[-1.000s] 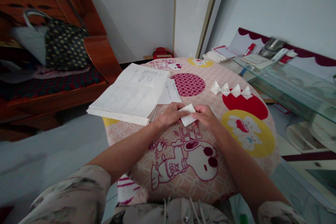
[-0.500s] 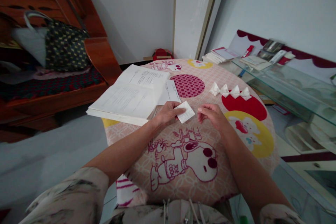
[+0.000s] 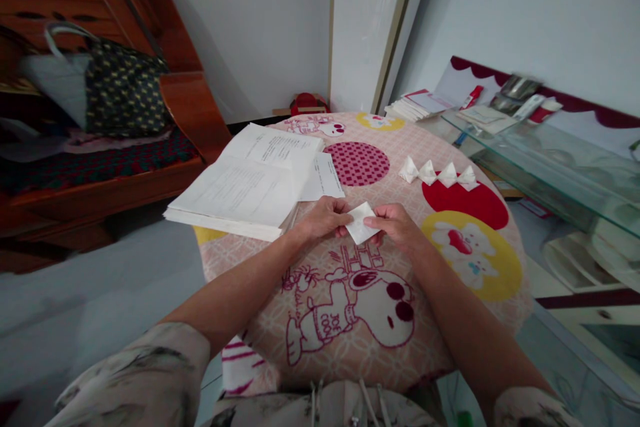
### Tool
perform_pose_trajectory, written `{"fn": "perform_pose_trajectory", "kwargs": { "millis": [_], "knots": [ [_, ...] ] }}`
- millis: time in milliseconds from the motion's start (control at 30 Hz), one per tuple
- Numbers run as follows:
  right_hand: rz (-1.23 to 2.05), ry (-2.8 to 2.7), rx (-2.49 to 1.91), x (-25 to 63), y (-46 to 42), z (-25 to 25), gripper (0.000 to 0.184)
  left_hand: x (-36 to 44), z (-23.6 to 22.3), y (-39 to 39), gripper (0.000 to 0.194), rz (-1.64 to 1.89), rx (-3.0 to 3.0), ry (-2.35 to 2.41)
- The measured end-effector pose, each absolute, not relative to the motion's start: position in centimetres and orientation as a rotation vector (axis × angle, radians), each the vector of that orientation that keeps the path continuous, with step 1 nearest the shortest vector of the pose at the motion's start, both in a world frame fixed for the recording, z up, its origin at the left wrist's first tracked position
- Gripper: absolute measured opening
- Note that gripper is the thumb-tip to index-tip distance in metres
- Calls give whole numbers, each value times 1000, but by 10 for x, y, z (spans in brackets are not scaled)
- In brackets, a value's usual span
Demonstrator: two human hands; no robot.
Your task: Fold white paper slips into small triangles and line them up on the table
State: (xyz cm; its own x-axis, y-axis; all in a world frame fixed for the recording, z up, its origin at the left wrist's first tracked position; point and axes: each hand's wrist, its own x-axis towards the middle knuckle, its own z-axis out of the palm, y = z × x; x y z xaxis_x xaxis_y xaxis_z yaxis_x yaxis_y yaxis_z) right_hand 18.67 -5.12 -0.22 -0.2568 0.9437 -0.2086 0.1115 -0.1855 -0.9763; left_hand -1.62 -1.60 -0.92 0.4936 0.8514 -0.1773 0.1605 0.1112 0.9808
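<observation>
A small folded square of white paper (image 3: 361, 225) is held over the table between my two hands, turned so that a corner points up. My left hand (image 3: 327, 217) pinches its left corner. On the right side, my right hand (image 3: 395, 221) grips the paper with the thumb lying on top; the fingers beneath it are partly hidden. Several folded white paper shapes (image 3: 429, 173) with pointed tops stand in a row further back on the right of the table.
A thick stack of printed sheets (image 3: 235, 180) lies open at the left of the round table, on a patterned tablecloth (image 3: 350, 320). Right of it stands a glass shelf (image 3: 550, 167) with small items. A wooden bench (image 3: 185, 113) with bags is at the left.
Half a second ago my right hand was off the paper while my left hand alone held it. Now my right hand is back on the paper's right side.
</observation>
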Motion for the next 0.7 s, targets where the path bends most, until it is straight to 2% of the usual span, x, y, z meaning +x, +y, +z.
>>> {"fn": "perform_pose_trajectory", "kwargs": {
  "millis": [200, 267, 400, 500, 700],
  "knots": [
    [1455, -1270, -1331, 200, -48, -4, 28, -31, -8, -5, 10, 820, 1254, 961],
    [1418, -1229, -1323, 201, -47, -5, 28, -31, -6, -4, 16, 894, 1210, 946],
    [1431, -1231, -1299, 192, -47, -6, 30, -19, -7, -10, 29, 785, 1254, 856],
    [1460, -1255, -1271, 184, -48, -6, 30, -10, -14, -13, 26, 766, 1289, 838],
    [1524, -1330, -1254, 182, -49, -7, 26, -10, -16, -14, 25, 953, 1222, 881]
  ]
}}
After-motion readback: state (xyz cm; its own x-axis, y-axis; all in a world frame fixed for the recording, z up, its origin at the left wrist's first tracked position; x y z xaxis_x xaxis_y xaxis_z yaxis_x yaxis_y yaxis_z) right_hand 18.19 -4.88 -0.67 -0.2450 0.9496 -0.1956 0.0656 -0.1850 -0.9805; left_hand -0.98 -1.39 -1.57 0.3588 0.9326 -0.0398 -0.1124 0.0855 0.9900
